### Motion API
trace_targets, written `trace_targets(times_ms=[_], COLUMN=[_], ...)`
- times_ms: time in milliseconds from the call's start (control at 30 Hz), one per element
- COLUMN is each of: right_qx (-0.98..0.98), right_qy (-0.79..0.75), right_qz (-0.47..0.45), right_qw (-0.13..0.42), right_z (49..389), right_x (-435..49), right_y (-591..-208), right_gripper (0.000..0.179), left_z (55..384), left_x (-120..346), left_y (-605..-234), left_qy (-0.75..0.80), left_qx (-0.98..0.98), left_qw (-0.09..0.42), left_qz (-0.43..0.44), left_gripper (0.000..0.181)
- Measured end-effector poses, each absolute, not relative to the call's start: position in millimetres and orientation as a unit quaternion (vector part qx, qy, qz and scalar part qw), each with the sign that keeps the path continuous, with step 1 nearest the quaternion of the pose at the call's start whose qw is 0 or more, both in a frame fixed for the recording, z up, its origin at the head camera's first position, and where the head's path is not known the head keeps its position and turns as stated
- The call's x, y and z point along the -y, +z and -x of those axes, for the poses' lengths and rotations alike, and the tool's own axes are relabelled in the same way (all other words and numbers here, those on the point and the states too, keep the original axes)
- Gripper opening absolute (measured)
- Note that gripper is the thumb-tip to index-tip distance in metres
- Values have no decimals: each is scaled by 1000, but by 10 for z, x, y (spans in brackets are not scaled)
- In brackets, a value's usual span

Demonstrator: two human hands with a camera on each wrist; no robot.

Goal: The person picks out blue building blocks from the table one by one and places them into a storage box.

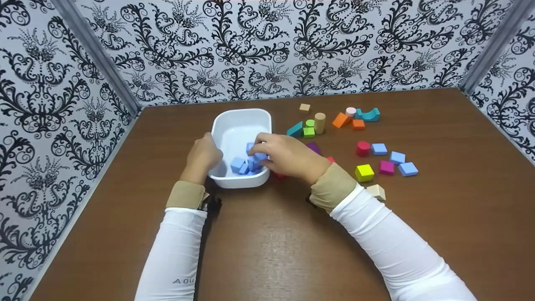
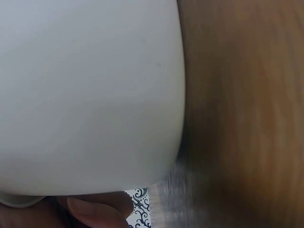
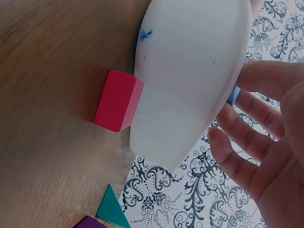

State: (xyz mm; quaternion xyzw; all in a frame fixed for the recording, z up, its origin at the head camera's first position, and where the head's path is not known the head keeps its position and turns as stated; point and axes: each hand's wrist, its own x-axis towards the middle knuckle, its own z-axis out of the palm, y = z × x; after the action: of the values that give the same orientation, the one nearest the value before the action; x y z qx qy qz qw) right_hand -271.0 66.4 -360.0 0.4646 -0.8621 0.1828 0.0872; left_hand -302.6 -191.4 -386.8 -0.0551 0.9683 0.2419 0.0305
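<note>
Where the right hand works: over the right rim of the white plastic tub, fingertips inside.
Right grip: thumb and fingers pinching a light-blue block over the tub's near half.
Left hand: at the tub's left rim, its grip curled on that edge.
Tub: standing upright on the brown bench, left of the loose pieces.
Light-blue heap: several blocks together on the tub's floor, toward the near end.
Red block: just beside the tub's right wall; whether they touch, I cannot tell.
Back cluster: a tan cylinder standing next to a green cube, with a teal triangular block to their left.
Far right: a teal arched block near two orange blocks.
Right-hand group: a red cylinder, a yellow block, a magenta cube and three light-blue flat blocks.
Behind everything: black-and-white scroll-patterned wall panels.
</note>
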Motion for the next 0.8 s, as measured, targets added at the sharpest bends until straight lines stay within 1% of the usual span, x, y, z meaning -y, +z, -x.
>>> trace_targets(times_ms=[200, 367, 667, 800], right_qx=[870, 871, 867, 863], right_qy=[181, 178, 174, 174], right_qz=[-453, -452, -460, -465], right_qw=[75, 71, 77, 96], right_z=[2719, 2718, 2722, 2742], right_x=[-659, -659, -667, -709], right_y=[-3598, -3592, -3574, -3561], right_gripper=[30, 28, 24, 23], left_z=[3029, 3033, 3023, 3028], left_x=[1911, 1909, 1904, 1892], left_y=[-3869, -3872, -3867, -3872], left_qy=[242, 240, 240, 246], left_qx=[-968, -969, -968, -966], left_qw=[31, 33, 37, 35], left_qz=[57, 59, 62, 65], left_gripper=[60, 60, 61, 61])
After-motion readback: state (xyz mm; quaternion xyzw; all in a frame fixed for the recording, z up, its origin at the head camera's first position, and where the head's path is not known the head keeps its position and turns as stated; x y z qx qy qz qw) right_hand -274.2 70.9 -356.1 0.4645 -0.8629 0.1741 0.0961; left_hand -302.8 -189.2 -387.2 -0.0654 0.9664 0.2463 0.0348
